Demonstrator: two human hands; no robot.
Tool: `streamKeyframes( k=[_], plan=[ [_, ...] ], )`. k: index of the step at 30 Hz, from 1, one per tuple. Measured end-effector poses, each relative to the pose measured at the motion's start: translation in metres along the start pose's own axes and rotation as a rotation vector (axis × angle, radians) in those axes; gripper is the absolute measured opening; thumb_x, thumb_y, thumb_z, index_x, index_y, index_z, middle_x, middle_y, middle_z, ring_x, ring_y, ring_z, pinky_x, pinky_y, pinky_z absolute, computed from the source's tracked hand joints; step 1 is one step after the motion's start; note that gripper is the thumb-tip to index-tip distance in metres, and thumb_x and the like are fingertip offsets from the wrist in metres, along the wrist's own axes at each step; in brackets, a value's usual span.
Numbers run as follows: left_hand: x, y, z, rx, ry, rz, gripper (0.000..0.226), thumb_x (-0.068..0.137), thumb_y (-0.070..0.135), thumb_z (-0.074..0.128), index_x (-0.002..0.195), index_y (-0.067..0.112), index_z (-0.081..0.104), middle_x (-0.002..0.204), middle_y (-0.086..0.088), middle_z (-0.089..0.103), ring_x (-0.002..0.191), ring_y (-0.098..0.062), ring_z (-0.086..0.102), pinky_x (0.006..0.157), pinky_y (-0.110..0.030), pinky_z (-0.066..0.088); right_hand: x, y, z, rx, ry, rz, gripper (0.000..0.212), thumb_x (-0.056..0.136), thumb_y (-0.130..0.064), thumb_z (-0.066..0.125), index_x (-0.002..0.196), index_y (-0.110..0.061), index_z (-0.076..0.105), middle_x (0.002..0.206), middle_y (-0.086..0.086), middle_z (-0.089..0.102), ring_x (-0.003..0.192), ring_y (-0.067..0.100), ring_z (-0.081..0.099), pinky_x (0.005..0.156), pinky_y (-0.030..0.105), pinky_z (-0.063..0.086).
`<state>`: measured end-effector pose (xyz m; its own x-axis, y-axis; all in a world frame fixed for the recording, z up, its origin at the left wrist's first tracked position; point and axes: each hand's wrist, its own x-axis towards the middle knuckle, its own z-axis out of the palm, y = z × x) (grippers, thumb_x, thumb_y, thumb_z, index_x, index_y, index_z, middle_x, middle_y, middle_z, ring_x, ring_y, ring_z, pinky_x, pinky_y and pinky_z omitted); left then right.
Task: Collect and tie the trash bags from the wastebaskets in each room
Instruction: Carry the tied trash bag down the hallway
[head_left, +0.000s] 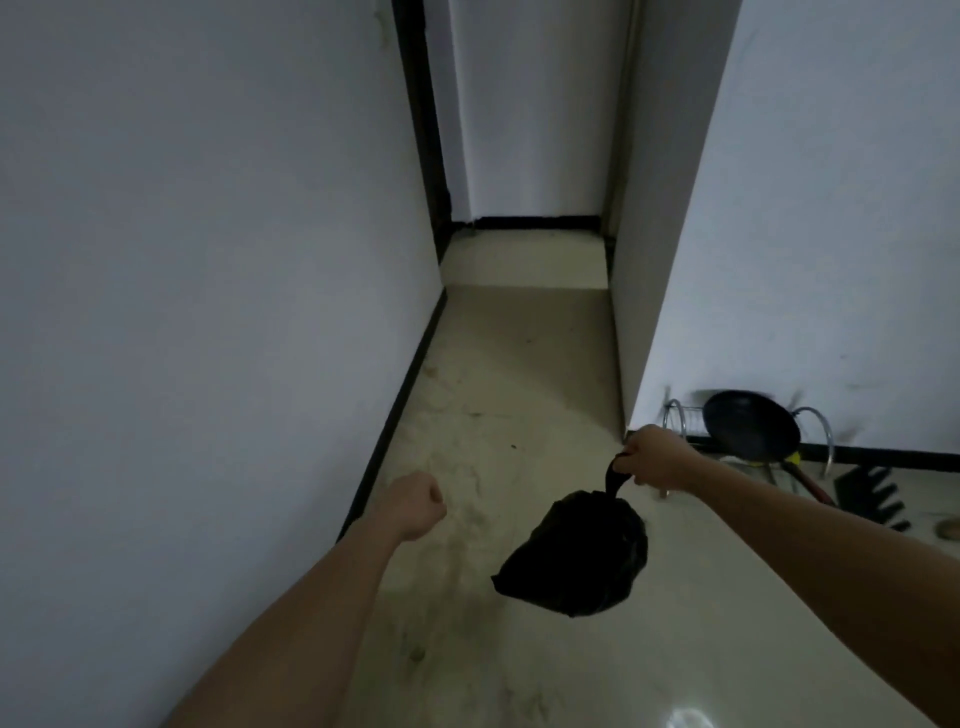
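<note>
Two bare forearms reach forward from the bottom edge, one from 7 o'clock and one from 4 o'clock. At the end of the first, the left hand (415, 505) is curled into a loose fist with nothing in it, hanging over the floor near the dark baseboard (400, 405). At the end of the second, the right hand (655, 461) is clenched around the twisted neck of a black trash bag (574, 558), gathered into a narrow rope-like strip. Below that strip the bag swells into a lumpy, crinkled plastic bundle with a dull sheen, hanging clear of the floor just below the frame's centre, toward 5 o'clock.

Underfoot, the floor (519, 364) is pale, glossy tile, smudged with dusty scuff marks, and a bright reflection shows at 5 o'clock. Smooth white walls (208, 260) flank a narrow corridor that runs toward 12 o'clock, trimmed with a dark door frame (423, 130) on its left.

At 3 o'clock, against the right-hand wall, a round black frying pan (750, 426) leans tilted on a curved chrome wire rack (818, 431). A dark ridged object (872, 493) lies on the floor just beside it; what it is cannot be made out.
</note>
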<state>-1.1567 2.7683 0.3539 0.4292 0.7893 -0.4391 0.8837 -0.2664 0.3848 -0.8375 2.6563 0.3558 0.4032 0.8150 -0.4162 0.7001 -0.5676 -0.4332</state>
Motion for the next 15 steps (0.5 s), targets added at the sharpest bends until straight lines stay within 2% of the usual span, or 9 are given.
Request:
streamKeyframes(
  k=[3, 5, 8, 11, 15],
  plan=[
    [0.070, 0.025, -0.035, -0.002, -0.008, 0.022, 0.028, 0.090, 0.026, 0.058, 0.112, 0.009, 0.063, 0.118, -0.011, 0.062, 0.106, -0.025, 0.059, 0.092, -0.033, 0.049, 0.066, -0.015, -0.025, -0.010, 0.033, 0.010, 0.025, 0.082, -0.029, 0.066, 0.062, -0.014, 0.064, 0.073, 0.011, 0.068, 0.060, 0.018, 0.057, 0.051, 0.025, 0.041],
    [0.122, 0.038, -0.050, -0.007, -0.024, 0.028, 0.028, 0.090, 0.025, 0.057, 0.112, 0.008, 0.062, 0.119, -0.012, 0.062, 0.108, -0.025, 0.059, 0.093, -0.032, 0.048, 0.118, -0.020, -0.041, -0.018, 0.038, 0.017, 0.029, 0.081, -0.031, 0.066, 0.056, -0.019, 0.058, 0.067, 0.006, 0.062, 0.057, 0.017, 0.055, 0.049, 0.025, 0.040],
    [0.203, 0.056, -0.071, -0.009, -0.047, 0.017, 0.028, 0.091, 0.024, 0.057, 0.113, 0.007, 0.061, 0.119, -0.013, 0.061, 0.108, -0.026, 0.058, 0.091, -0.030, 0.047, 0.207, -0.024, -0.062, -0.022, 0.005, -0.010, 0.030, 0.082, -0.032, 0.066, 0.056, -0.018, 0.059, 0.061, 0.002, 0.058, 0.057, 0.016, 0.054, 0.048, 0.025, 0.038],
    [0.290, 0.073, -0.098, -0.026, -0.055, -0.024, 0.028, 0.092, 0.024, 0.055, 0.113, 0.006, 0.061, 0.120, -0.011, 0.059, 0.109, -0.023, 0.057, 0.093, -0.029, 0.046, 0.307, -0.028, -0.086, 0.006, -0.017, -0.052, 0.026, 0.084, -0.033, 0.067, 0.063, -0.019, 0.059, 0.064, -0.001, 0.059, 0.062, 0.015, 0.058, 0.053, 0.026, 0.042],
    [0.390, 0.097, -0.148, -0.090, -0.061, -0.076, 0.016, 0.096, 0.020, 0.049, 0.093, 0.009, 0.061, 0.112, -0.013, 0.062, 0.099, -0.021, 0.057, 0.094, -0.032, 0.047, 0.419, -0.048, -0.129, 0.002, -0.044, -0.089, 0.025, 0.084, -0.034, 0.067, 0.065, -0.021, 0.057, 0.068, 0.001, 0.061, 0.067, 0.018, 0.059, 0.058, 0.027, 0.043]
  ],
)
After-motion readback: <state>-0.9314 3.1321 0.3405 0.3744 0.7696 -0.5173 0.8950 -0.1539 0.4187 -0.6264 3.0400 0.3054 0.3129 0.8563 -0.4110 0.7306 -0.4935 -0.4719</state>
